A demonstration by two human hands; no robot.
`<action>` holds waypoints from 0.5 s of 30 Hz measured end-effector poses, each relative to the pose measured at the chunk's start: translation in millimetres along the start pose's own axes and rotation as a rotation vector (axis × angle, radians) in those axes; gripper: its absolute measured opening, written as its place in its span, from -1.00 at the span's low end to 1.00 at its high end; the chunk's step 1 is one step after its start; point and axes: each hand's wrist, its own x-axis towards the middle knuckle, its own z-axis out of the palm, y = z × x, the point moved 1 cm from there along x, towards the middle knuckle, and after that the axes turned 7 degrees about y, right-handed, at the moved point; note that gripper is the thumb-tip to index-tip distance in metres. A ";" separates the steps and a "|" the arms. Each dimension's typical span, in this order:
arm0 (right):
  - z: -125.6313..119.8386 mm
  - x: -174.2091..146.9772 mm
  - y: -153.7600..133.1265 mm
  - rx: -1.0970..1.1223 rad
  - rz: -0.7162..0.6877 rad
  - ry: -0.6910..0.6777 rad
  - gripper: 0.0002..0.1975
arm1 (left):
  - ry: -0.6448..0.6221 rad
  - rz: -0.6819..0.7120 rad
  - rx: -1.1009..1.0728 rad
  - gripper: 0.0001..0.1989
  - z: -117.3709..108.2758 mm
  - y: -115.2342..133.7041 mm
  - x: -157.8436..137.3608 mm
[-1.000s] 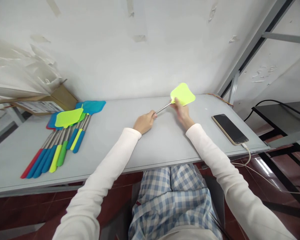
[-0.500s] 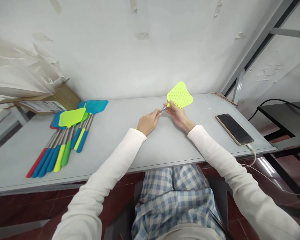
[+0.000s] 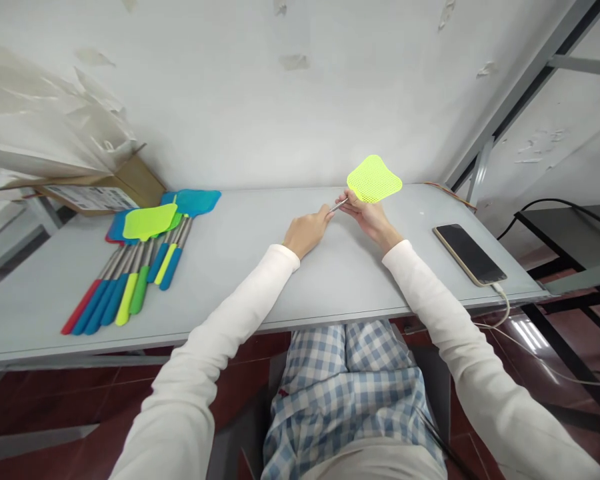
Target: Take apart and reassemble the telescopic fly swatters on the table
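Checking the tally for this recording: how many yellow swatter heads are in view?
2. One yellow head is just beyond the right hand; the other yellow head lies on top of the swatter pile at left. More may be hidden beneath.

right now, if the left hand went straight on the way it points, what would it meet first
Probably the right hand, just ahead along the swatter shaft, though depth is hard to judge.

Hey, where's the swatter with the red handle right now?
In the head view, the red-handled swatter lies on the left of the gray table, its handle leftmost in the row, right beside a blue handle.
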 end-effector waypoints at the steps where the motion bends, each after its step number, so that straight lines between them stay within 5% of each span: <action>1: -1.7 3.2 0.1 -0.001 0.000 -0.019 -0.77 | 0.010 0.003 0.002 -0.51 -1.1 1.3 0.6; 3: -14.1 11.8 -4.8 -0.006 -0.015 0.032 -0.83 | 0.031 -0.001 0.022 -0.50 -4.4 -2.1 -2.3; 6: -61.6 24.8 -28.9 0.026 -0.072 0.425 -0.83 | 0.029 -0.086 0.102 -0.50 -11.8 -28.4 -18.8; 8: -98.1 28.5 -47.2 0.042 -0.114 0.535 -0.75 | 0.020 -0.183 0.156 -0.52 -17.6 -55.3 -33.6; 11: -122.4 25.4 -53.0 -0.003 -0.041 0.490 -0.84 | 0.061 -0.239 0.190 -0.51 -24.7 -84.2 -48.3; 15: -76.5 16.3 -22.5 -0.012 0.100 0.235 -0.93 | 0.069 -0.178 0.142 -0.51 -23.6 -75.6 -46.6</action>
